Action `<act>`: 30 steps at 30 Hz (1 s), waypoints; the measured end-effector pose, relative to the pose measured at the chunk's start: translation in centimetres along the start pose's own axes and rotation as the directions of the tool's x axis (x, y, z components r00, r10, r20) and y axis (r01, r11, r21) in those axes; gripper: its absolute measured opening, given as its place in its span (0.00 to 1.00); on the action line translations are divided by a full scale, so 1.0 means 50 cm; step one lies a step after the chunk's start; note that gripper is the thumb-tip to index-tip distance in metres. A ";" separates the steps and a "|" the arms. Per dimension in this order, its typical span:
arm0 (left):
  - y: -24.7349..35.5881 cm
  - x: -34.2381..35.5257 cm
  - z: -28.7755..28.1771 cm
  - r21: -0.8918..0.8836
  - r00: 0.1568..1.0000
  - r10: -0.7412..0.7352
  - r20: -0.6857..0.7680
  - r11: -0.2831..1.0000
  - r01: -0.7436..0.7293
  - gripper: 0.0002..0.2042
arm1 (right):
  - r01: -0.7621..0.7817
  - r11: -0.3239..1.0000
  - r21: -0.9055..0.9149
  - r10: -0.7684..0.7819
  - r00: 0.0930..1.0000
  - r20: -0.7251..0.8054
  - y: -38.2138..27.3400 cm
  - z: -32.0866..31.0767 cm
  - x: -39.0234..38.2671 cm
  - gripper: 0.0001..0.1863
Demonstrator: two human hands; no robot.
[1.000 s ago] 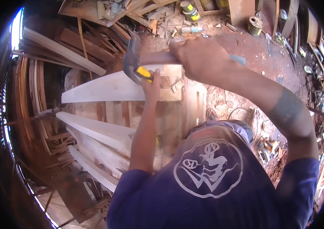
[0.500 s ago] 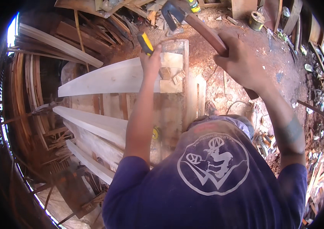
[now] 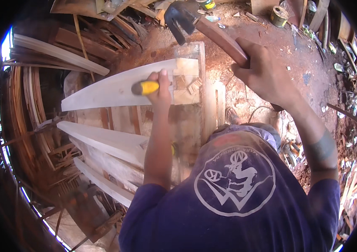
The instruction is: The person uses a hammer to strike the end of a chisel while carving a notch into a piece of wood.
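Carpentry workshop: hammer (image 3: 222, 41), planks (image 3: 60, 53)

The left forearm (image 3: 158, 143) points forward, left hand (image 3: 160, 91) curled; the right arm (image 3: 313, 130) is bent, right hand (image 3: 266, 72) clenched.

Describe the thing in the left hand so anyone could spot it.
Find the broad pale board with a curved edge, left of centre. The left hand overlaps its right part in view, gripping a short yellow-and-black handle. Its bright yellow sets it apart from the longer brown-handled tool in the right hand.
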State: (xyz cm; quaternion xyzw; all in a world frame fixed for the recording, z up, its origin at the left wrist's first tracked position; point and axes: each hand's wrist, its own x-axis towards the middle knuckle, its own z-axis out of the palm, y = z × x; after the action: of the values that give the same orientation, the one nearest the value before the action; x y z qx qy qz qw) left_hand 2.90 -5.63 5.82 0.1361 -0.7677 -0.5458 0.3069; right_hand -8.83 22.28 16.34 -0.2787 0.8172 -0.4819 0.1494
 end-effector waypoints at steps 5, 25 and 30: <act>-0.037 0.008 0.000 -0.101 0.995 -0.102 0.018 0.989 0.104 0.19 | 0.054 0.999 0.008 -0.054 0.999 0.007 0.004 0.017 0.006 0.10; -0.063 0.006 0.026 -0.027 0.998 -0.019 -0.062 0.999 0.017 0.13 | 0.472 0.715 -0.515 -0.360 0.881 0.308 -0.072 0.042 0.050 0.21; -0.068 -0.002 -0.018 -0.083 0.986 -0.162 0.041 0.983 0.165 0.10 | 0.608 0.761 -0.226 -0.649 0.714 -0.263 -0.219 -0.039 0.078 0.17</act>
State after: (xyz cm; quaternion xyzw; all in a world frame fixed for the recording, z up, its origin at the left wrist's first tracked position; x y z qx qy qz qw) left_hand 3.10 -7.52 2.87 0.1759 -0.7347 -0.6042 0.2534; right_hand -9.52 17.14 26.94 -0.4651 0.7144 -0.4916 -0.1776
